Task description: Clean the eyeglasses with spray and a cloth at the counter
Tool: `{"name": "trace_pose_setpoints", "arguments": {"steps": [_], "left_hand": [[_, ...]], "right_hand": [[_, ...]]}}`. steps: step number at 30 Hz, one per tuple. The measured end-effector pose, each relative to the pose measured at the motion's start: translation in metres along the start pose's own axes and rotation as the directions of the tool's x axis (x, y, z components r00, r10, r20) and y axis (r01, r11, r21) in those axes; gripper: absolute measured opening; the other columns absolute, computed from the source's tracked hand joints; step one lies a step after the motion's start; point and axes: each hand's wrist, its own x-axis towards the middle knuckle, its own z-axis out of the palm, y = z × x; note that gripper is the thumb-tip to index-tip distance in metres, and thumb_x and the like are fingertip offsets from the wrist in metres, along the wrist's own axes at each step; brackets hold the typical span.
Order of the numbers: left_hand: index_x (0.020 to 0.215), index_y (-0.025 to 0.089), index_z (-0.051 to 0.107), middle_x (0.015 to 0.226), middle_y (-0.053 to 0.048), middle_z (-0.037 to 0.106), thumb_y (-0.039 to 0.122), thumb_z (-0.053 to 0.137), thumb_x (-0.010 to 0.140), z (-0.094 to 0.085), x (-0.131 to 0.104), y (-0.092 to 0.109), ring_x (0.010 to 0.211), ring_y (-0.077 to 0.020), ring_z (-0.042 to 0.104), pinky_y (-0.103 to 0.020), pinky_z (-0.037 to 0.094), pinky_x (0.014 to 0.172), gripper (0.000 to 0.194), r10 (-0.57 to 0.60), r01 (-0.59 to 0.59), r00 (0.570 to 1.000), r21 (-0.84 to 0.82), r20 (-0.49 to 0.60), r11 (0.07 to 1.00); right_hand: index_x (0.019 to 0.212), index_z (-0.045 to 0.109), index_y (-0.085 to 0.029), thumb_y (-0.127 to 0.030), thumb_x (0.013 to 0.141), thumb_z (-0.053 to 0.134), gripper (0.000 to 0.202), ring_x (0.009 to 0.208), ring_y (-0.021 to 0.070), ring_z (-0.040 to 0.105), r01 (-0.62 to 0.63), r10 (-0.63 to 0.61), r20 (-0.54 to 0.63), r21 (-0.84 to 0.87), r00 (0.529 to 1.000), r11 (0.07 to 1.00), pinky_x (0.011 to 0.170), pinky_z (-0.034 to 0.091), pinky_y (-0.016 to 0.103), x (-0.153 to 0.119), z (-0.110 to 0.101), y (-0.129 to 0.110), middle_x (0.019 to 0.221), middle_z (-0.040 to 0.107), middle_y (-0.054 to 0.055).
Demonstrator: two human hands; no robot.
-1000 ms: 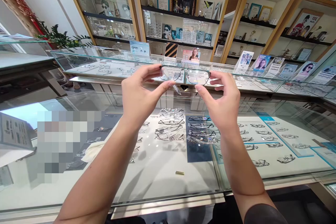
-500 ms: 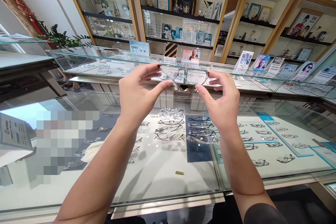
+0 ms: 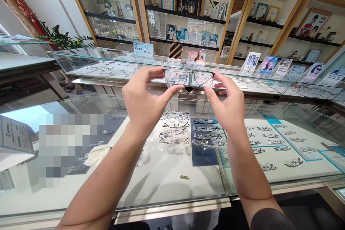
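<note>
A pair of dark-rimmed eyeglasses (image 3: 188,75) is held up level above the glass counter, its lenses side by side. My left hand (image 3: 147,95) grips the left end of the frame, fingers behind the rim and thumb below the left lens. At the right end, my right hand (image 3: 226,99) pinches the frame between fingers and thumb. One thin temple arm hangs down behind the right lens. Below, rows of eyeglasses (image 3: 174,125) lie in the display case, with more on a dark blue panel (image 3: 204,158).
On the glass counter (image 3: 164,201) lie a cream cloth (image 3: 97,154) and a small gold piece (image 3: 184,177). A white box sign (image 3: 16,138) stands at the left. Farther back are another glass showcase (image 3: 124,57), small posters and tall wooden shelves.
The glasses have turned slightly, so a temple arm now shows under the right lens rather than the left. My left thumb has shifted a little to the right.
</note>
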Motion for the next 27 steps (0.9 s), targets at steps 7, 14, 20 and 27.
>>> {"name": "trace_pose_setpoints", "arguments": {"steps": [7, 14, 20, 27], "left_hand": [[0.110, 0.030, 0.074, 0.106, -0.003, 0.080, 0.053, 0.096, 0.078, 0.0003, -0.0027, 0.0037, 0.096, -0.0307, 0.077, -0.048, 0.061, 0.090, 0.046, -0.002, 0.002, 1.000, 0.006, -0.006, 1.000], [0.114, 0.031, 0.074, 0.108, -0.004, 0.079, 0.056, 0.094, 0.079, 0.0010, -0.0047, 0.0008, 0.099, -0.0317, 0.075, -0.050, 0.060, 0.094, 0.047, 0.038, -0.038, 0.999, 0.049, 0.002, 0.998], [0.118, 0.031, 0.073, 0.111, -0.005, 0.078, 0.055, 0.093, 0.080, 0.0003, -0.0065, 0.0022, 0.104, -0.0324, 0.074, -0.050, 0.058, 0.100, 0.049, 0.065, -0.066, 0.998, 0.108, 0.014, 0.992], [0.117, 0.030, 0.074, 0.109, -0.005, 0.079, 0.056, 0.092, 0.081, 0.0014, -0.0052, 0.0010, 0.101, -0.0301, 0.076, -0.048, 0.062, 0.098, 0.049, 0.019, -0.021, 1.000, 0.091, 0.020, 0.996]], "right_hand": [[0.139, 0.071, -0.032, -0.038, 0.101, 0.066, 0.039, 0.108, 0.0285, 0.075, -0.035, 0.034, 0.044, 0.040, 0.998, 0.999, 0.093, 0.060, 0.053, 0.0018, 0.0019, 0.0045, 0.136, 0.076, 0.009], [0.138, 0.071, -0.031, -0.036, 0.099, 0.068, 0.039, 0.108, 0.0266, 0.075, -0.068, 0.063, 0.070, 0.067, 0.996, 0.995, 0.091, 0.062, 0.049, 0.0029, 0.0008, 0.0068, 0.137, 0.076, 0.008], [0.137, 0.071, -0.031, -0.035, 0.098, 0.068, 0.040, 0.107, 0.0270, 0.074, -0.107, 0.096, 0.106, 0.103, 0.990, 0.989, 0.091, 0.062, 0.050, 0.0041, 0.0001, 0.0077, 0.137, 0.077, 0.008], [0.129, 0.071, -0.030, -0.039, 0.097, 0.069, 0.033, 0.107, 0.0269, 0.074, -0.132, 0.119, 0.109, 0.122, 0.987, 0.984, 0.091, 0.061, 0.050, 0.0045, 0.0000, 0.0065, 0.132, 0.077, 0.008]]}}
